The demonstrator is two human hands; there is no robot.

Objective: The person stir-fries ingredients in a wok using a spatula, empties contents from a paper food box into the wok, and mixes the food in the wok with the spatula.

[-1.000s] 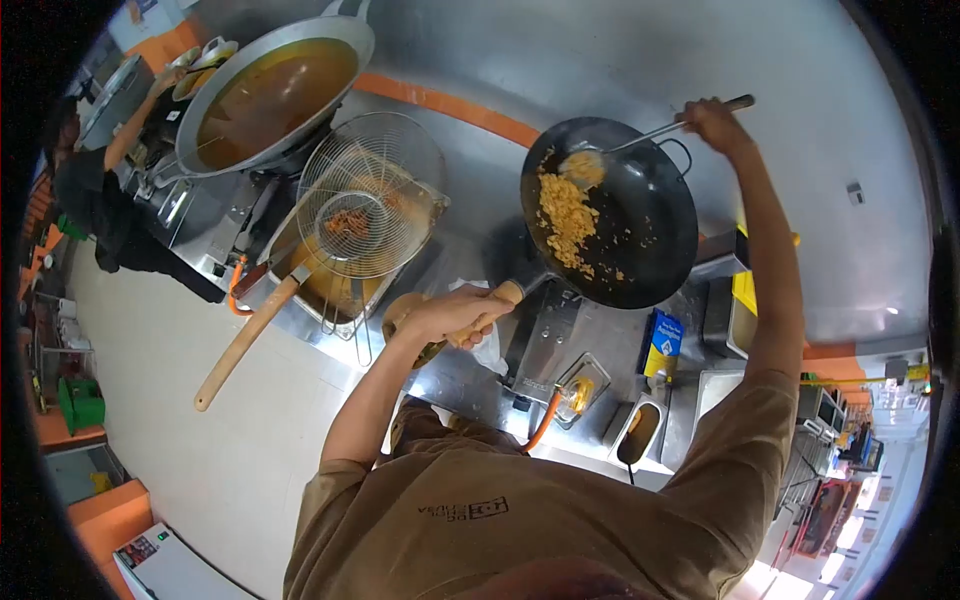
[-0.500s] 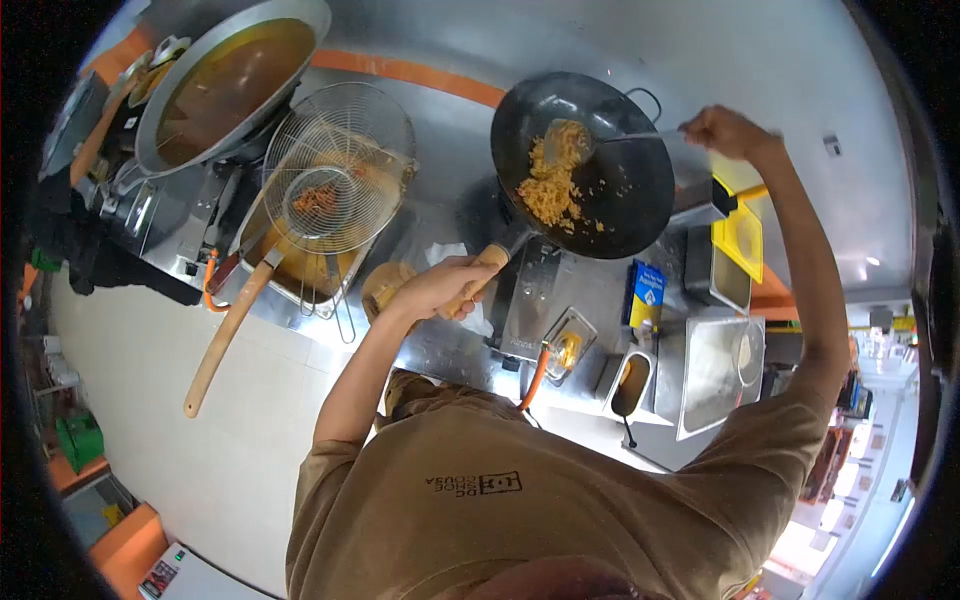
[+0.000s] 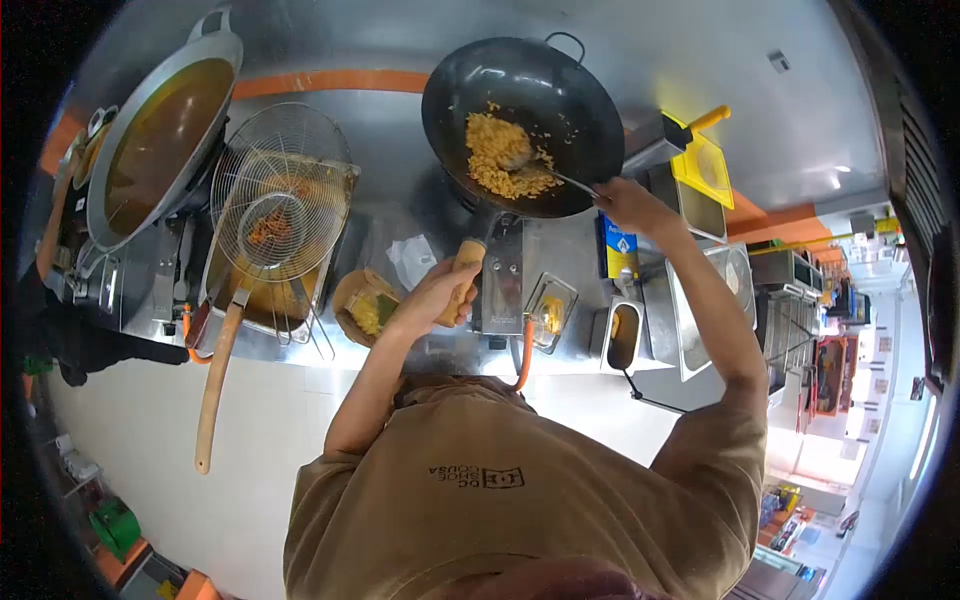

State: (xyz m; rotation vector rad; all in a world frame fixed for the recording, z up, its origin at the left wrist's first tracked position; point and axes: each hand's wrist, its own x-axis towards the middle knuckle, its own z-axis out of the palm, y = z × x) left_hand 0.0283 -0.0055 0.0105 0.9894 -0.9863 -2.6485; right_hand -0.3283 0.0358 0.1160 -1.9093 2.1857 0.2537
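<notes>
My left hand [image 3: 436, 298] is wrapped round the wooden handle [image 3: 467, 256] of a black wok [image 3: 575, 120], which sits on the stove, tilted slightly. Fried rice [image 3: 497, 140] lies heaped in the wok's left and lower part, with loose grains scattered beside it. Held in my right hand [image 3: 630, 205] is the shaft of a metal ladle [image 3: 572, 182]; its bowl rests in the rice and is partly covered. A torn white paper [image 3: 412, 262] and a brown paper bowl of yellow food [image 3: 362, 306] are near my left hand.
A mesh strainer [image 3: 300, 150] lies across a tray, its long wooden handle [image 3: 217, 390] jutting past the counter edge. Further left stands a big pan of brown liquid [image 3: 165, 140] beside another person's dark sleeve [image 3: 110, 345]. Metal containers [image 3: 622, 338] and a blue packet [image 3: 618, 250] stand right.
My right hand has come down and left, moving the ladle from the wok's upper part into the lower rice. The rice is more gathered. The whole view has shifted.
</notes>
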